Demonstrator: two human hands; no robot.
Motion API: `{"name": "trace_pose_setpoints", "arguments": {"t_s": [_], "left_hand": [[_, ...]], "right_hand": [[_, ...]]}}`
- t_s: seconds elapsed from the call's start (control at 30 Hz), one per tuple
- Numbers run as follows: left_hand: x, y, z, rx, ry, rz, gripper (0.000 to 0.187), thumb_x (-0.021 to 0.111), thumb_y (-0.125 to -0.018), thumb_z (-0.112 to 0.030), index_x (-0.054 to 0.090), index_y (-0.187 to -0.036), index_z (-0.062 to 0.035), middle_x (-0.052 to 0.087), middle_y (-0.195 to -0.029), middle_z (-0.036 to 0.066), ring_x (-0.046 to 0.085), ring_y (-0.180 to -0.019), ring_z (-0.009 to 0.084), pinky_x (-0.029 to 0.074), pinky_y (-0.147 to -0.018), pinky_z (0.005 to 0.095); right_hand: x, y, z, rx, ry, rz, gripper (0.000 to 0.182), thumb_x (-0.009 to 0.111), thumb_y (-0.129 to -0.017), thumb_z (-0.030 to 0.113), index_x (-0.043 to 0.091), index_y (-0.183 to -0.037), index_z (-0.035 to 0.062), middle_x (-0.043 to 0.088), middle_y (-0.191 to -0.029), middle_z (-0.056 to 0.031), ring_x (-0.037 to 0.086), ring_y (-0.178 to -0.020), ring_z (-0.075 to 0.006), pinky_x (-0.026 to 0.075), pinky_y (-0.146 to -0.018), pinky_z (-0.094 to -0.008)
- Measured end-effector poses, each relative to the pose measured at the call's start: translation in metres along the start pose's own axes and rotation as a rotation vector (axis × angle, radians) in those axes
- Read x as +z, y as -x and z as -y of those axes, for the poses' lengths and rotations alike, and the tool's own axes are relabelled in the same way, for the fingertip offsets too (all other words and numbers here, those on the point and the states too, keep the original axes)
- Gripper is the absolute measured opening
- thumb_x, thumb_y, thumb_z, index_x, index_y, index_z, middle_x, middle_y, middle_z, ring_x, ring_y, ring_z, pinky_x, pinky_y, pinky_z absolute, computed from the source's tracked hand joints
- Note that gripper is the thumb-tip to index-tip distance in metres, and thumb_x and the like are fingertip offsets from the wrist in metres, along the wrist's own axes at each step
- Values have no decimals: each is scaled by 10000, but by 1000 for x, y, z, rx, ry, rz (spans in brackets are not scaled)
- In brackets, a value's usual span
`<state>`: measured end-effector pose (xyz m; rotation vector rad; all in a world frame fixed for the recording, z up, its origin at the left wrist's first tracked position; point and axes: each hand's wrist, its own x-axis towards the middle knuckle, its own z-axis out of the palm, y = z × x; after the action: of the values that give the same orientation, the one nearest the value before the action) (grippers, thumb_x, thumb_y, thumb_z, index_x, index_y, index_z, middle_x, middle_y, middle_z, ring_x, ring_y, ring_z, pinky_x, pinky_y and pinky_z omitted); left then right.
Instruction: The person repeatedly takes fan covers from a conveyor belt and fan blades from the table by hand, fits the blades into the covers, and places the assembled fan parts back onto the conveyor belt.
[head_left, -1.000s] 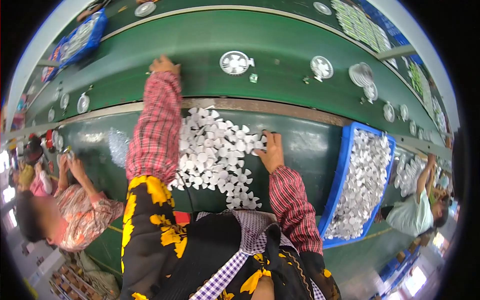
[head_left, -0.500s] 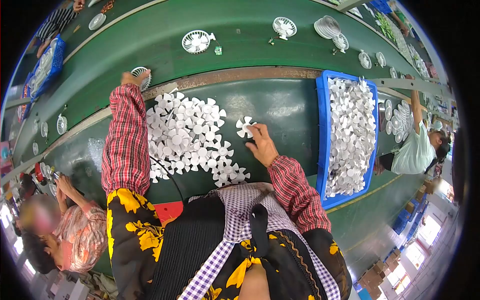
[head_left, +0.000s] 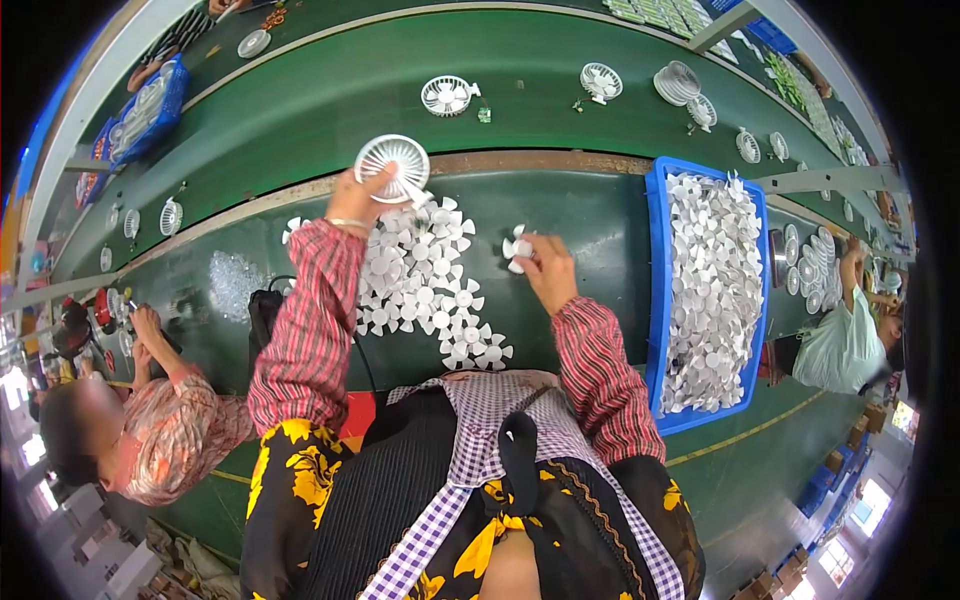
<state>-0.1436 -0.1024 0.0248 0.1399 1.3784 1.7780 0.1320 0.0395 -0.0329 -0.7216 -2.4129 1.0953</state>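
Note:
My left hand grips a round white fan housing with radial slats, held up over the edge between the belt and the worktable. In my right hand, thumb and fingers pinch a white fan blade by its edge, above the green tabletop. A heap of loose white fan blades lies between my arms, partly hidden by my left forearm. To the right of my right hand stands a blue crate packed with more white fan blades.
Beyond the table runs a green conveyor belt carrying a fan housing with blade, another fan housing and stacked white rings. Small clear parts lie at left. Co-workers sit on both sides. A metal bar crosses at right.
My left hand has brought the fan housing from the belt toward me and to the right. My right hand has lifted the fan blade and turned it in its fingers.

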Motion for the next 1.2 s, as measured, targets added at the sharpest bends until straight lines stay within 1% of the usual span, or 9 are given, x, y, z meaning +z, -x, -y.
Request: {"name": "trace_pose_setpoints", "arguments": {"t_s": [0.1, 0.27, 0.53, 0.7, 0.77, 0.83, 0.87, 1.13, 1.2], "left_hand": [[37, 51, 16, -103, 31, 214, 415, 496, -911, -252, 415, -1192, 42, 556, -1101, 164, 587, -982, 275, 539, -791, 447], [69, 96, 36, -143, -35, 369, 469, 427, -931, -366, 425, -1181, 31, 564, -1066, 124, 596, -952, 211, 528, -808, 369], [83, 127, 36, 28, -198, 362, 541, 624, -836, -171, 346, -1243, 52, 541, -1051, 88, 541, -939, 121, 453, -773, 234], [88, 126, 46, 167, -364, 261, 483, 640, -822, -167, 413, -1175, 72, 565, -993, 96, 538, -888, 112, 456, -734, 240], [89, 123, 52, 256, -495, 174, 419, 650, -803, -153, 476, -1114, 68, 601, -863, 107, 538, -804, 106, 455, -694, 243], [93, 127, 47, 255, -640, 146, 371, 607, -824, -98, 469, -1141, 38, 570, -950, 59, 542, -824, 109, 464, -697, 232], [85, 120, 58, 453, -762, 113, 382, 604, -815, -91, 480, -1154, 37, 571, -946, 71, 539, -815, 113, 467, -692, 243], [106, 132, 39, 331, -598, 165, 350, 616, -802, -60, 495, -1112, 48, 574, -995, 89, 541, -894, 154, 430, -812, 273], [110, 134, 35, 248, -548, 197, 347, 617, -800, -60, 494, -1106, 47, 574, -991, 81, 540, -887, 147, 426, -805, 265]], "right_hand": [[-42, -6, 67, -34, -144, -102, 339, 654, -734, -1, 557, -1056, 44, 513, -941, -142, 571, -667, -220, 482, -592, -305], [-60, -1, 110, -262, -17, -51, 320, 646, -751, 55, 546, -1054, 39, 497, -982, -135, 582, -774, -330, 491, -640, -376], [-52, 8, 121, -395, 109, 58, 347, 637, -725, 57, 521, -1050, 10, 475, -944, -115, 556, -833, -286, 483, -688, -366], [-42, 8, 120, -479, 171, -56, 357, 647, -711, 26, 543, -1052, 15, 488, -916, -98, 573, -786, -262, 490, -636, -339], [-42, 9, 120, -454, 162, -44, 343, 640, -711, 32, 550, -1041, 21, 492, -912, -96, 573, -793, -257, 493, -636, -336], [-41, 9, 120, -413, 184, -41, 312, 623, -711, 54, 566, -1018, 42, 503, -910, -88, 574, -803, -246, 499, -640, -326], [-37, 11, 117, -385, 234, -62, 295, 614, -713, 69, 575, -1005, 57, 511, -912, -82, 575, -806, -240, 503, -642, -320], [-53, 14, 113, -197, -138, -246, 583, 739, -608, 81, 470, -1122, 19, 423, -1121, -165, 490, -1005, -347, 411, -882, -396], [-47, 13, 94, -74, -456, 2, 583, 731, -633, 123, 458, -1128, -21, 444, -1126, -198, 493, -1018, -359, 412, -871, -394]]}}
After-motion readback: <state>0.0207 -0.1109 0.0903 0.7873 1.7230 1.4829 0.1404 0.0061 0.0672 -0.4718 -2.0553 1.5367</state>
